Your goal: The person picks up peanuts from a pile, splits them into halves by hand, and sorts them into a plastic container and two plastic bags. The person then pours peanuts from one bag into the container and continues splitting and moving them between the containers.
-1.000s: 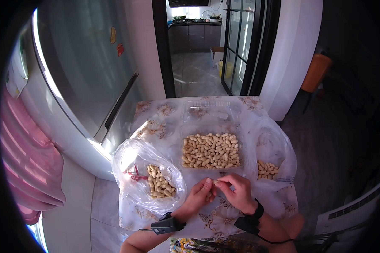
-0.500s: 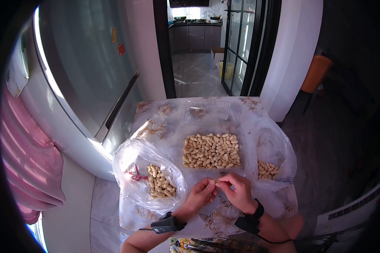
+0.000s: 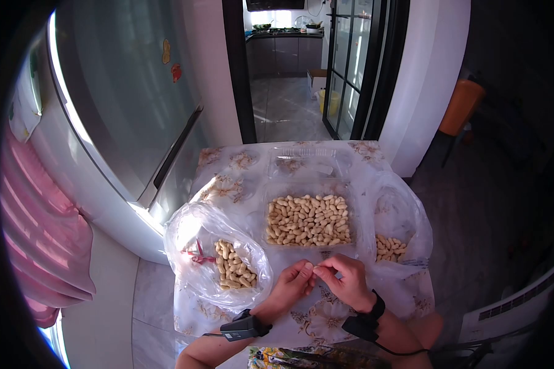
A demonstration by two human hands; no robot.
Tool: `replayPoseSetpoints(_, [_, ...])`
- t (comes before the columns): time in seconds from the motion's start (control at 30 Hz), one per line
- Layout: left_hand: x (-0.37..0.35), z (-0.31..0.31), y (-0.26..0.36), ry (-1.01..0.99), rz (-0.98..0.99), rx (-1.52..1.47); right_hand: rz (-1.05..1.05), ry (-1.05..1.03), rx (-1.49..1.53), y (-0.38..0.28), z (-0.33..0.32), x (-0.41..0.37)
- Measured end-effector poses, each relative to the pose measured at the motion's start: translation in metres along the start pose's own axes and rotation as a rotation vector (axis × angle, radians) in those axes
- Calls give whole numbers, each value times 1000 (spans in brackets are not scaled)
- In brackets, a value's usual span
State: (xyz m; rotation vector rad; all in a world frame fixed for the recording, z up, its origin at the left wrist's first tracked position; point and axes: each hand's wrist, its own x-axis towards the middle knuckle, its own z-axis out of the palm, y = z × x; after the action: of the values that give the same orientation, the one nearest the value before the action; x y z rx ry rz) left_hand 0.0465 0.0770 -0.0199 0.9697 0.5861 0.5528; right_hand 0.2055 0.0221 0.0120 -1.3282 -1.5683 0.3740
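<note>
Head view. Left hand (image 3: 291,281) and right hand (image 3: 349,281) meet fingertip to fingertip near the table (image 3: 226,184) edge, both pinched together on one peanut (image 3: 309,266). The peanut's long axis looks to run 9-to-3, one end toward each hand; it is too small to be sure.

- 12 o'clock of the hands: clear tray (image 3: 308,188), filled with a layer of peanuts in shell (image 3: 308,220).
- 9 o'clock: left bag (image 3: 184,234), open, holding a small heap (image 3: 232,265).
- 2 o'clock: right bag (image 3: 401,206), with a smaller heap (image 3: 389,247).
- Beyond the tray: clear lid (image 3: 301,161).
</note>
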Motion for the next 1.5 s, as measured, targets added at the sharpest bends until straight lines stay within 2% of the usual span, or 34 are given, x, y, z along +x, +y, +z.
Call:
replayPoseSetpoints(0.57, [1,-2,0,23,-28,34,-23,-48,-46,5,-1,-2])
replayPoseSetpoints(0.77, [0,1,2,75,-56,-44,24,40,-37,0,-1,-1])
replayPoseSetpoints(0.83, [2,-4,-3,21,-24,-45,4,56,-51,1,0,-1])
replayPoseSetpoints(1.13, [1,0,5,53,-85,-100,-66,46,-67,9,3,-2])
replayPoseSetpoints(1.27, [4,-2,-1,54,-38,-107,-91,75,-85,0,1,0])
replayPoseSetpoints(1.33, [7,-5,-6,68,-49,-135,-133,149,-84,-17,1,5])
replayPoseSetpoints(1.4, [11,-11,-17,69,-5,-104,-178,117,-63,-36,5,11])
replayPoseSetpoints(1.47, [21,-20,-42,60,22,-71,-428,28,-40,-56,17,22])
replayPoseSetpoints(1.5, [31,-24,-56,33,178,-36,-482,-47,-24,-73,24,26])
